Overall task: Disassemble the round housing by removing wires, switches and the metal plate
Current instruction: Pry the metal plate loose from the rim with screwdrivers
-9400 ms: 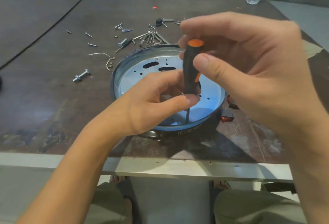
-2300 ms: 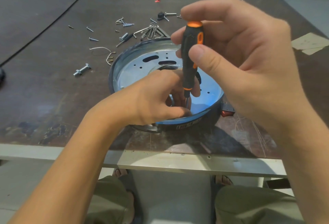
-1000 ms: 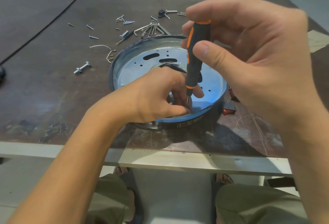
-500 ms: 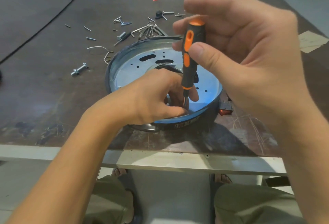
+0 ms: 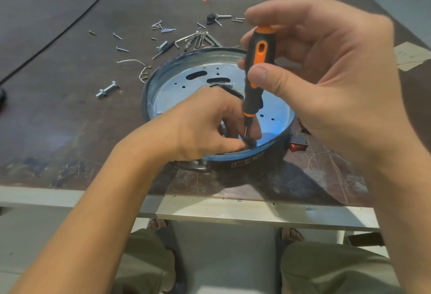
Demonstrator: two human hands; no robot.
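Shiny perforated plate (image 5: 186, 93) inside round dark housing (image 5: 275, 152); right hand (image 5: 338, 88) grips screwdriver (image 5: 256, 65), left hand (image 5: 203, 125) pinches its shaft at six o'clock.

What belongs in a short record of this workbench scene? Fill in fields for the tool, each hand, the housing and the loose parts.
Tool: screwdriver, upright, tip down in the housing
Right hand: grips the screwdriver handle
Left hand: inside the housing, fingers curled by the tip; what they pinch is hidden
Housing: round, on the table, metal plate inside
Switch: red, at the housing's right
Loose parts: screws and a bolt on the table
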